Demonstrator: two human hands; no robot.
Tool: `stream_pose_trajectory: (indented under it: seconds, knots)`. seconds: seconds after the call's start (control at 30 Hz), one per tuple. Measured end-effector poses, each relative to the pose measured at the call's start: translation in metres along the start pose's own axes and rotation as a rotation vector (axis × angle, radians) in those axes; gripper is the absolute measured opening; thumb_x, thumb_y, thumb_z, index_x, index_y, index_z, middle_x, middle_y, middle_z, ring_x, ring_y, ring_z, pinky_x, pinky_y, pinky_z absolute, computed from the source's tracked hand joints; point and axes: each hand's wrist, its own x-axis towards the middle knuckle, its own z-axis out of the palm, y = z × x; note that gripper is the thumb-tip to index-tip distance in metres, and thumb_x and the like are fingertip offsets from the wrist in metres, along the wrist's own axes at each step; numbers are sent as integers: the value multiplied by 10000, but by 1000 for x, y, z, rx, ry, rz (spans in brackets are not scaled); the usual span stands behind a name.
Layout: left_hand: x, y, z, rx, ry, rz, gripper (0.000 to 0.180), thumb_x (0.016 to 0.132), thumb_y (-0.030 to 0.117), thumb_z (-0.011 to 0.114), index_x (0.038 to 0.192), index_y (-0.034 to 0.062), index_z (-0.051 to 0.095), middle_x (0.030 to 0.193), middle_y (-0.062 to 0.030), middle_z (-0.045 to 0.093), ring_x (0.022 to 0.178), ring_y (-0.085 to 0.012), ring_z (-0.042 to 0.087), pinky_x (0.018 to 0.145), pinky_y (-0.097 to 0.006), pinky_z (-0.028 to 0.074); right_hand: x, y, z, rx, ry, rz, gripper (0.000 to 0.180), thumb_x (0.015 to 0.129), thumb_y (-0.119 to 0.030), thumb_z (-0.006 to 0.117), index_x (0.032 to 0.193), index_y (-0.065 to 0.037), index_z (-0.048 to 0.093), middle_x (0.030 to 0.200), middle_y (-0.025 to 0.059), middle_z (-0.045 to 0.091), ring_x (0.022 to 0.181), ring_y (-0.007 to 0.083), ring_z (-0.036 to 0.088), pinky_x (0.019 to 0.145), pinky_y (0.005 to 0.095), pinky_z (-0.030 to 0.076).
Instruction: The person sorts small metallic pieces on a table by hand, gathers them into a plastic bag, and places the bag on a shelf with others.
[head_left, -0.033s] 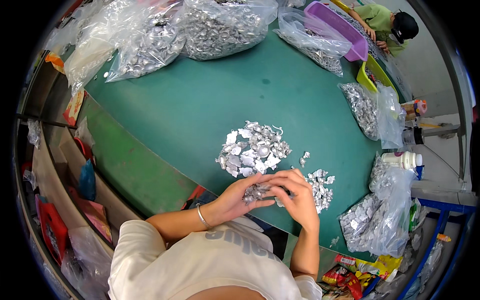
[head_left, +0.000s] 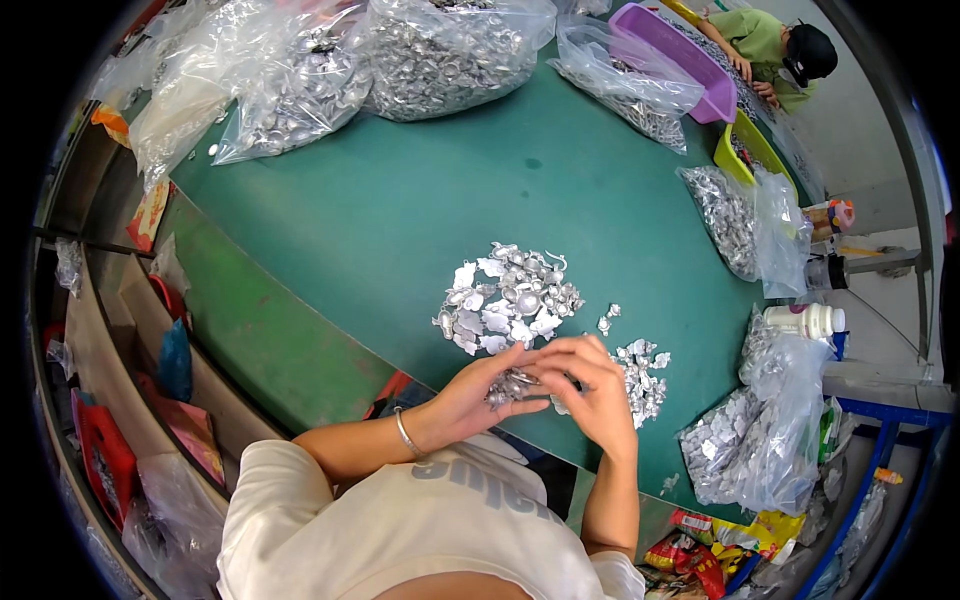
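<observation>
Seen from above, a person's two hands meet at the near edge of a green counter (head_left: 400, 210). The fingers (head_left: 510, 362) of the left hand (head_left: 470, 395) curl closed around a small cluster of silvery metal pieces (head_left: 510, 385), and the fingers (head_left: 570, 352) of the right hand (head_left: 595, 390) bend over the same cluster, pinching at it from the other side. A thin silver bracelet (head_left: 405, 432) circles the left wrist.

Just beyond the hands, a loose pile of flat, shiny silver metal parts (head_left: 505, 300) lies on the counter. A smaller heap of silver fragments (head_left: 640, 370) sits just beside the right hand, touching its outer edge.

Farther out, clear plastic bags stuffed with silver parts (head_left: 440, 50) line the far end of the counter, and more such bags (head_left: 745, 440) stand along the right side. A white plastic bottle (head_left: 800, 320) lies on its side near them. A purple plastic tub (head_left: 675, 55) rests at the far right corner, where another person in a green shirt and black cap (head_left: 775, 45) is bent over.
</observation>
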Motion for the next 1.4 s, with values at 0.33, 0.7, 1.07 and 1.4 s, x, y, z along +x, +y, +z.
stream_pose_trajectory:
  seconds: [0.33,0.7,1.07,1.4]
  knots:
    - [-13,5,11,217,6,-20,259,865,98,542,1110,21,580,914,-45,601,866,-116,563,671,-230,436,36,30,30,-532,264,149,171,705,-152,716,752,-47,589,858,75,555,836,252,491,752,366,343]
    - [-3,2,-9,58,-179,-93,108,859,68,539,939,3,573,683,-27,415,636,-102,398,436,-190,284,42,21,28,-554,143,168,289,639,-154,762,834,-51,575,882,63,507,873,263,459,765,366,337]
    - [-8,13,1,406,33,241,330,878,220,586,1152,60,496,724,13,461,619,-60,429,447,-196,300,32,9,15,44,338,231,137,760,8,639,874,9,564,705,31,562,608,90,490,550,239,411]
    - [-3,33,-11,611,90,422,196,874,239,602,942,55,601,619,44,463,517,-16,375,427,-174,243,28,-9,20,302,164,291,169,878,-103,550,976,25,602,785,30,583,734,82,509,663,222,418]
